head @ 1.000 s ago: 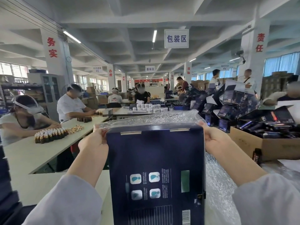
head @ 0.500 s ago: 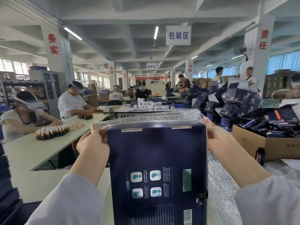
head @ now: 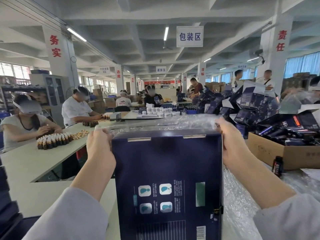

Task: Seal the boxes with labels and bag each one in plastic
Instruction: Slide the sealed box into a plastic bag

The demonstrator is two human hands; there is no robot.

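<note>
Here, hands (head: 100,149) (head: 232,144) pinch the plastic bag (head: 155,123).

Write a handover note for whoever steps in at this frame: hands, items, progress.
Navy box stands upright, two label strips across its top seam.
Left hand and right hand each pinch the plastic bag stretched above the box's top corners.
Done: sealing, apparently.
Left: work the bag over the box; more dark packs lie in the carton.
</note>
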